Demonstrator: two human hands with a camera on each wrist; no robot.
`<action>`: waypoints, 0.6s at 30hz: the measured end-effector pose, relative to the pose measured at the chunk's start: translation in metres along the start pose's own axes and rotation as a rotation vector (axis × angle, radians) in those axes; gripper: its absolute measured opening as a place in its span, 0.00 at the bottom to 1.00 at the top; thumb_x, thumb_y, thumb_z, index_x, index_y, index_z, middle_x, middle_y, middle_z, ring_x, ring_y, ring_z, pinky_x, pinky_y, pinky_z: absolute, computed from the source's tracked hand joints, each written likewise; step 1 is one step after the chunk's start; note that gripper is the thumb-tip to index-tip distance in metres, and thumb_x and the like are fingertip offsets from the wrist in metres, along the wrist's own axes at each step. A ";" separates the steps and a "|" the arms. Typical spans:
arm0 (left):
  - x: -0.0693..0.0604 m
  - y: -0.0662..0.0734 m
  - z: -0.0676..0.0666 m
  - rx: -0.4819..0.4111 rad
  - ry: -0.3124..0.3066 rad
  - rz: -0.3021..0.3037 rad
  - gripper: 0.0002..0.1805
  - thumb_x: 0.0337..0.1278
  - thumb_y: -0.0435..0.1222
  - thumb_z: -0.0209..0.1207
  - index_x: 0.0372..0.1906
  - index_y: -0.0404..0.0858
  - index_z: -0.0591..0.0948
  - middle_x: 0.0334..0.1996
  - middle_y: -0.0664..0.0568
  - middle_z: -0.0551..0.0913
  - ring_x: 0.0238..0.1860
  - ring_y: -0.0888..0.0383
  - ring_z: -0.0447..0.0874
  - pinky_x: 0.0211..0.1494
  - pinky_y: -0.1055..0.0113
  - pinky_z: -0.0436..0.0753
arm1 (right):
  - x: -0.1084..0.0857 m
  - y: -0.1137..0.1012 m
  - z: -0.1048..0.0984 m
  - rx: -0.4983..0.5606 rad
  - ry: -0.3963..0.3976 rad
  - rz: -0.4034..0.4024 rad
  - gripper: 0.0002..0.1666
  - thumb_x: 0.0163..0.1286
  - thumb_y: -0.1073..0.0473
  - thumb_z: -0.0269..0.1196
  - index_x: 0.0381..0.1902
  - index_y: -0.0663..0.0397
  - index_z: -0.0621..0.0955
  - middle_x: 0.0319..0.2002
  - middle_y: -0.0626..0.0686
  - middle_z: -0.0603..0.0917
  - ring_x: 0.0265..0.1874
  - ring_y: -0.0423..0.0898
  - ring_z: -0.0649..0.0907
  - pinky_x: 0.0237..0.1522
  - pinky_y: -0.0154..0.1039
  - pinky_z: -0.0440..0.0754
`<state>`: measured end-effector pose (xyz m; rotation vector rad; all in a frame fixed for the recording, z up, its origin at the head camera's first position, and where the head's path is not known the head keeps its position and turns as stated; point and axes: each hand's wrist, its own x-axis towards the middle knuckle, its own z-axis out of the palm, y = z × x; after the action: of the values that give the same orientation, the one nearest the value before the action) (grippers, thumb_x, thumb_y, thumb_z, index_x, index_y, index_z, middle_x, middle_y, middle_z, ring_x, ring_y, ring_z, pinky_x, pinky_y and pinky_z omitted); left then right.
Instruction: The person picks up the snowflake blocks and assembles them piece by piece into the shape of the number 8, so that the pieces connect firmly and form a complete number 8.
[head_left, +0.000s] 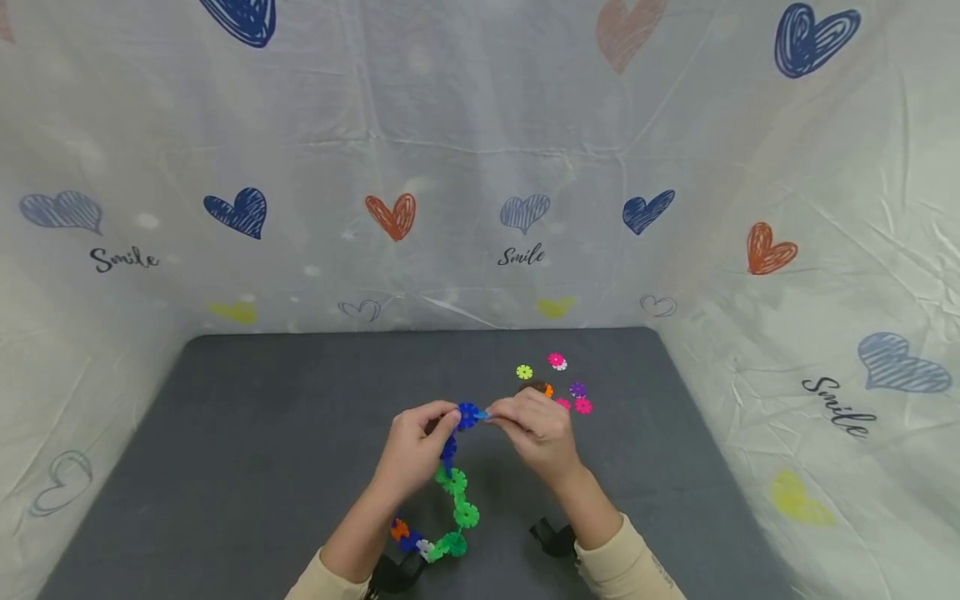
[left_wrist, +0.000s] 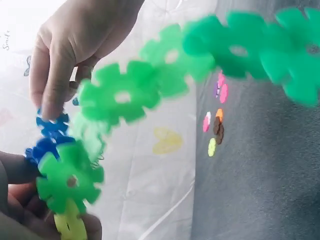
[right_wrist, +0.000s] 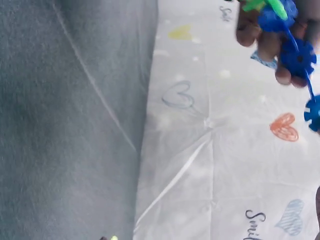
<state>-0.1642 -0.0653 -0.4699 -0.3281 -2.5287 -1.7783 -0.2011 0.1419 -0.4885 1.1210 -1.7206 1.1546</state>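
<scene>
Head view: left hand pinches a blue flower disc near frame center, while the right hand just beside it pinches a light-blue disc at the end of the chain. Chain of plastic flower discs hangs in a curve from center to lower center, blue then green, its lower part beside the left forearm. Loose discs lie right of center on the dark worktop, heart-print cloth behind.
</scene>
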 end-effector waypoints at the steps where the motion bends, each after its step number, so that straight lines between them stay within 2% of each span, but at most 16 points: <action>1: 0.000 -0.001 0.000 -0.018 -0.012 -0.013 0.09 0.73 0.38 0.57 0.41 0.43 0.88 0.25 0.55 0.79 0.24 0.61 0.73 0.29 0.69 0.74 | 0.000 0.001 0.000 0.033 0.000 0.008 0.19 0.41 0.80 0.75 0.33 0.63 0.88 0.28 0.57 0.89 0.25 0.46 0.84 0.30 0.32 0.82; 5: 0.000 -0.002 0.000 -0.079 -0.035 -0.032 0.10 0.74 0.39 0.57 0.41 0.43 0.88 0.25 0.53 0.76 0.25 0.60 0.72 0.30 0.69 0.72 | -0.001 0.003 -0.001 0.124 0.013 0.039 0.19 0.40 0.82 0.74 0.32 0.65 0.88 0.28 0.59 0.89 0.24 0.47 0.83 0.28 0.30 0.80; 10: 0.001 -0.001 -0.002 -0.115 -0.059 -0.051 0.11 0.75 0.40 0.56 0.42 0.43 0.87 0.25 0.51 0.75 0.24 0.59 0.71 0.29 0.69 0.71 | -0.001 0.002 -0.002 0.068 -0.012 0.069 0.14 0.49 0.75 0.76 0.35 0.62 0.88 0.31 0.58 0.89 0.24 0.44 0.80 0.23 0.28 0.73; 12: 0.002 -0.001 -0.003 -0.130 -0.068 -0.078 0.11 0.75 0.39 0.55 0.42 0.43 0.87 0.25 0.50 0.75 0.24 0.59 0.70 0.29 0.69 0.70 | -0.004 0.004 -0.007 0.027 -0.045 0.111 0.16 0.51 0.72 0.77 0.40 0.62 0.88 0.35 0.57 0.89 0.26 0.44 0.80 0.22 0.29 0.72; 15: 0.003 -0.003 -0.003 -0.167 -0.044 -0.124 0.11 0.76 0.38 0.54 0.42 0.40 0.86 0.28 0.48 0.75 0.24 0.59 0.69 0.29 0.69 0.70 | -0.012 0.011 -0.020 -0.019 -0.052 0.276 0.20 0.51 0.73 0.76 0.45 0.60 0.87 0.39 0.57 0.89 0.29 0.45 0.83 0.25 0.30 0.77; 18: 0.005 -0.009 -0.002 -0.216 0.007 -0.164 0.12 0.77 0.37 0.52 0.42 0.37 0.84 0.30 0.46 0.76 0.26 0.57 0.69 0.31 0.68 0.72 | -0.028 0.023 -0.041 -0.135 0.019 0.584 0.17 0.57 0.69 0.75 0.45 0.56 0.88 0.38 0.54 0.90 0.32 0.43 0.85 0.29 0.29 0.80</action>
<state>-0.1711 -0.0689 -0.4764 -0.1224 -2.4258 -2.1132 -0.2092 0.1924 -0.5082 0.5287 -2.1483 1.3514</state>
